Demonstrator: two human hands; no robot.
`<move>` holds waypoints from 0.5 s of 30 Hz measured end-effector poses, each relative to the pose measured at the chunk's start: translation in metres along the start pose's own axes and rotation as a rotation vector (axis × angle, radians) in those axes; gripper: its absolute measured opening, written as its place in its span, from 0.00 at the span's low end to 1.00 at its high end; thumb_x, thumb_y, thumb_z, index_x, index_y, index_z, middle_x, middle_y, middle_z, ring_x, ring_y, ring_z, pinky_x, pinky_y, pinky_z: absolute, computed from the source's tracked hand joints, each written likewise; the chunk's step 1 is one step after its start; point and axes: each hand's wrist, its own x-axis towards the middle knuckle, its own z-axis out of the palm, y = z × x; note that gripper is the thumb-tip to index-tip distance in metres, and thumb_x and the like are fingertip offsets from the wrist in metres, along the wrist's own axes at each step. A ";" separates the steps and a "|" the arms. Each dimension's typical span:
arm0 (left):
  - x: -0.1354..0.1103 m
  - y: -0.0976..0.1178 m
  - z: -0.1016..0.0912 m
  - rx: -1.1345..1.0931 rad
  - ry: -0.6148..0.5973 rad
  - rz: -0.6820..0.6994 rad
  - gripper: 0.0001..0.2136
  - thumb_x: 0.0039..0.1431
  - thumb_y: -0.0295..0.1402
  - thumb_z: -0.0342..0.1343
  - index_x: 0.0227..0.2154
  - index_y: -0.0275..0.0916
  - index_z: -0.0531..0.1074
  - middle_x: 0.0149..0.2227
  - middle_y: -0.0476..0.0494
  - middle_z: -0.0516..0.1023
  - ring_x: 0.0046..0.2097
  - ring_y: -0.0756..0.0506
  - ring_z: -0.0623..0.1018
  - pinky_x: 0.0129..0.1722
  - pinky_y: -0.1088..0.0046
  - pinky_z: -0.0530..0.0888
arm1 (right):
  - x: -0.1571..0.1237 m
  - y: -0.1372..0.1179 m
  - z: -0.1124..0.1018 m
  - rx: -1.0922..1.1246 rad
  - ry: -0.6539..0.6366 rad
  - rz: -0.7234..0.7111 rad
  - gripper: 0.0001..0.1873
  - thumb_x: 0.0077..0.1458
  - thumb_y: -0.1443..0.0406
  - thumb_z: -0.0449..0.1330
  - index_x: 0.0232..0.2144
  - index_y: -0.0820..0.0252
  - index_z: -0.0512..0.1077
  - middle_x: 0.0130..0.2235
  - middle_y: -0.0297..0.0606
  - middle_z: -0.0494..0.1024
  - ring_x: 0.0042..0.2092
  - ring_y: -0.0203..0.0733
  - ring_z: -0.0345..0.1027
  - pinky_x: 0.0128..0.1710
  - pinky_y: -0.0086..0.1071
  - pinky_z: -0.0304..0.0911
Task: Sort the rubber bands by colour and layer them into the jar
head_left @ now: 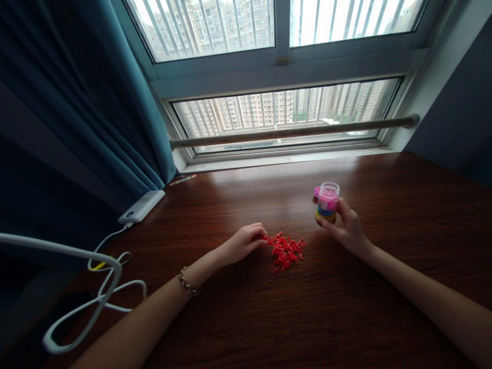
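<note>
A heap of small red pieces lies on the dark wooden table. My left hand rests at the heap's left edge, its fingertips pinched on a red piece. My right hand grips a small clear jar upright just above the table, to the right of the heap. The jar holds layers of pink, blue and yellow pieces, and its top looks open. A pink lid shows just behind the jar's left side.
A white power bank lies at the table's back left, with white cables looping over the left edge. A teal curtain hangs at the left. The window sill and a rail run along the back.
</note>
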 end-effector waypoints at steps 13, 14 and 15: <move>0.014 0.034 -0.017 -0.562 0.055 -0.199 0.13 0.51 0.39 0.55 0.29 0.32 0.65 0.18 0.52 0.66 0.20 0.55 0.65 0.18 0.81 0.61 | -0.005 -0.030 -0.002 -0.043 -0.403 -0.275 0.32 0.39 0.71 0.58 0.51 0.55 0.62 0.39 0.40 0.69 0.40 0.46 0.60 0.41 0.39 0.59; 0.018 0.038 -0.020 -0.571 0.055 -0.201 0.13 0.49 0.39 0.56 0.28 0.32 0.65 0.18 0.52 0.67 0.20 0.55 0.66 0.18 0.81 0.62 | -0.005 -0.030 -0.002 -0.046 -0.402 -0.276 0.32 0.39 0.71 0.58 0.51 0.54 0.62 0.38 0.40 0.69 0.40 0.46 0.60 0.41 0.39 0.59; 0.023 0.041 -0.022 -0.571 0.051 -0.203 0.14 0.48 0.40 0.57 0.28 0.32 0.65 0.18 0.52 0.67 0.20 0.55 0.67 0.18 0.80 0.63 | -0.005 -0.029 -0.001 -0.047 -0.398 -0.278 0.32 0.39 0.71 0.58 0.51 0.54 0.62 0.38 0.39 0.69 0.40 0.46 0.59 0.41 0.39 0.59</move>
